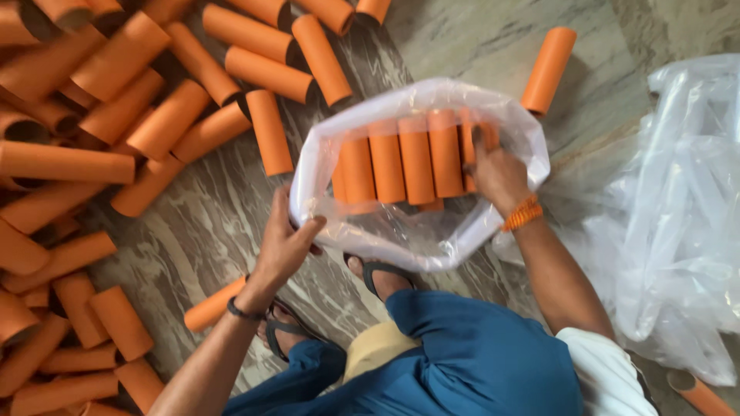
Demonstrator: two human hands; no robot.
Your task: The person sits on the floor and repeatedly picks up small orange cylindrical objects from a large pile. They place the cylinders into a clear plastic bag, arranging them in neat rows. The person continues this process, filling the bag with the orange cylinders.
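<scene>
Right hand grips upright orange tubes inside the plastic bag; left hand clamps its rim alongside.

A stone floor of grey-green and brown veined marble is seen from above. A large heap of orange cardboard tubes is spread over its left side, laid at all angles, some stacked on others, with several open ends shown. A single orange tube is laid apart near the top, just beside the rim of an open clear plastic bag that is set on the floor in the middle. Another lone tube is laid near two sandalled feet planted on the stone. A crumpled pile of clear plastic sheeting is spread at the right, and one more tube end is seen by its lower edge.
</scene>
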